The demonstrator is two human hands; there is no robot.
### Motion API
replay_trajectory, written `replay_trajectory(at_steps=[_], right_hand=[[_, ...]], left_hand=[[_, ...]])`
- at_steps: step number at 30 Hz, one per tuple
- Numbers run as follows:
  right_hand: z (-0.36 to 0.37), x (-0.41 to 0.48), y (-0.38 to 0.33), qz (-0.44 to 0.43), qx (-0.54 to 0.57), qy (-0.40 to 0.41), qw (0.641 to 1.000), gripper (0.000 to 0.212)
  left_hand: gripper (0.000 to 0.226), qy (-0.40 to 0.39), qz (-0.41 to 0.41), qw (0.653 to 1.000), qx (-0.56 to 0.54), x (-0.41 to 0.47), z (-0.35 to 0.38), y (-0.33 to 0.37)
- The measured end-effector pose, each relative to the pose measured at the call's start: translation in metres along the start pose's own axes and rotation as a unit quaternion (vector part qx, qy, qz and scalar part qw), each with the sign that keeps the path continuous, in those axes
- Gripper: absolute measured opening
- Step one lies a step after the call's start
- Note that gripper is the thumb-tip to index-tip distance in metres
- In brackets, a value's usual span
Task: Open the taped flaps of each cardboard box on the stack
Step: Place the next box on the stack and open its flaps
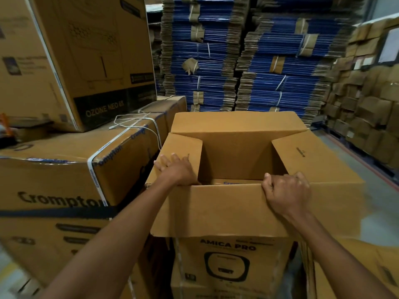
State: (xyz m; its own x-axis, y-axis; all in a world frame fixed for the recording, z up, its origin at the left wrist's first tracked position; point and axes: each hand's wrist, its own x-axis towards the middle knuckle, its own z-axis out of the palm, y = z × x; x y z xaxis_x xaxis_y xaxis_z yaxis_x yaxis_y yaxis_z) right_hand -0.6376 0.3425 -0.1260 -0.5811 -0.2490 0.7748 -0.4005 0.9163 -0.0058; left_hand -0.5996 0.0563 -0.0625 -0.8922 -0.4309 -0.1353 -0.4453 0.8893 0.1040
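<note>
L hand [176, 169] flat, side flap [182, 145] | R hand [287, 190] grips front flap [216, 209] (AMICA PRO [227, 244] below)

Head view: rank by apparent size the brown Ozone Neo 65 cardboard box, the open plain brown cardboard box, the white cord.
Ozone Neo 65 box and open plain box: alike; open one nearer, so unranked.
Then white cord.
</note>
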Motion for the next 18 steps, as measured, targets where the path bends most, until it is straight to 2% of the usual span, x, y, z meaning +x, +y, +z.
replay_trajectory(at_steps=[1, 3, 5, 6, 9, 12, 13, 15, 18], right_hand=[[-0.002, -0.005, 0.000, 0.002, -0.003, -0.002, 1.000, 0.057], [-0.005, -0.014, 0.001, 0.005, -0.007, -0.011, 1.000, 0.056], [-0.007, -0.017, 0.004, -0.001, -0.004, -0.026, 1.000, 0.056], [-0.007, -0.016, 0.005, -0.003, -0.001, -0.026, 1.000, 0.056], [-0.010, -0.012, 0.002, 0.003, 0.003, -0.026, 1.000, 0.059], [-0.012, -0.012, 0.002, -0.003, 0.006, -0.024, 1.000, 0.060], [-0.013, -0.012, 0.002, 0.000, 0.010, -0.029, 1.000, 0.061], [-0.016, -0.009, 0.000, 0.008, 0.017, -0.044, 0.999, 0.063], [-0.033, 0.001, -0.008, 0.014, -0.006, -0.111, 0.994, 0.064]], left_hand=[[0.091, 0.008, 0.017, 0.999, -0.031, -0.003, -0.004, 0.001], [0.065, 0.052, 0.077, 0.987, -0.130, -0.016, -0.020, 0.003], [0.040, 0.105, 0.121, 0.958, -0.237, -0.031, -0.040, 0.000], [0.039, 0.132, 0.129, 0.942, -0.281, -0.038, -0.051, -0.005], [0.040, 0.221, 0.102, 0.888, -0.391, -0.051, -0.070, -0.035], [0.035, 0.302, 0.033, 0.801, -0.516, -0.061, -0.062, -0.075], [0.036, 0.325, 0.011, 0.786, -0.525, -0.064, -0.055, -0.086], [0.036, 0.318, -0.042, 0.791, -0.521, -0.066, -0.033, -0.100], [0.038, 0.185, -0.114, 0.783, -0.582, -0.059, 0.003, -0.104]])
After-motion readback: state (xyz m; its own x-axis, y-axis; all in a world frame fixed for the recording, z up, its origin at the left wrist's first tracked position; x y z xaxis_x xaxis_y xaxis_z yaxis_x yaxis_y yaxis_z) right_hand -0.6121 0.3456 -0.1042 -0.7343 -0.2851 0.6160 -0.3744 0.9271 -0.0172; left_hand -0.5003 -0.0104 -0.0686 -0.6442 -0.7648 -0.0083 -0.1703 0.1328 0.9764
